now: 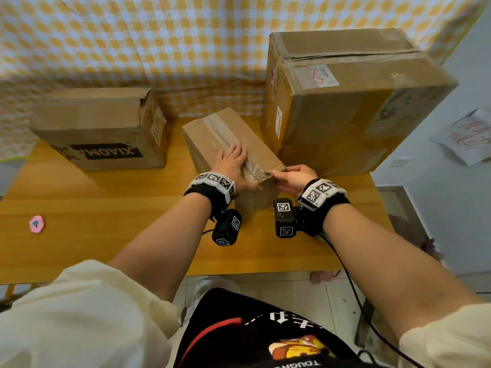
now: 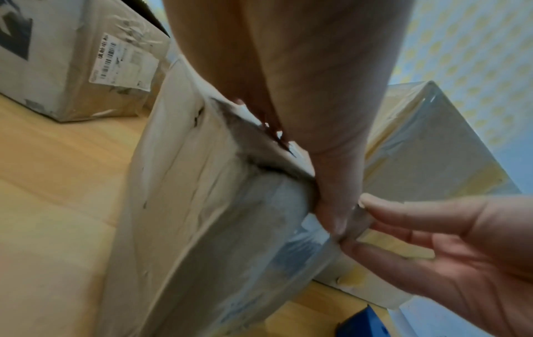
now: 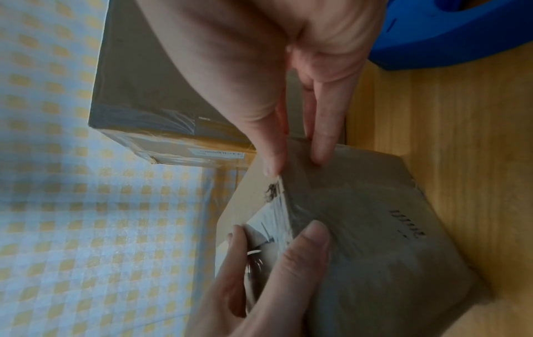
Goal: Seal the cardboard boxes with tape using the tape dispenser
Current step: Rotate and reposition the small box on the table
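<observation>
On the wooden table (image 1: 106,208): small cardboard box (image 1: 210,134), between two bigger boxes.
Left hand (image 1: 233,166): fingers flat, pressing tape (image 1: 255,171) onto the box top.
Right hand (image 1: 295,177): pinching the tape's end at the near edge.
Tape dispenser (image 3: 450,34): blue, lying beside the box.

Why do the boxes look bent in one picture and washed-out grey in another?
Head view: the wide lens bows the table edge and the big box. Left wrist view: the small box looks pale and soft against bright backlight. Right wrist view: dim, and the right hand up close is slightly soft.

Wooden table (image 1: 79,235), yellow-checked cloth backdrop (image 1: 132,35), pale tiled floor (image 1: 332,296).
</observation>
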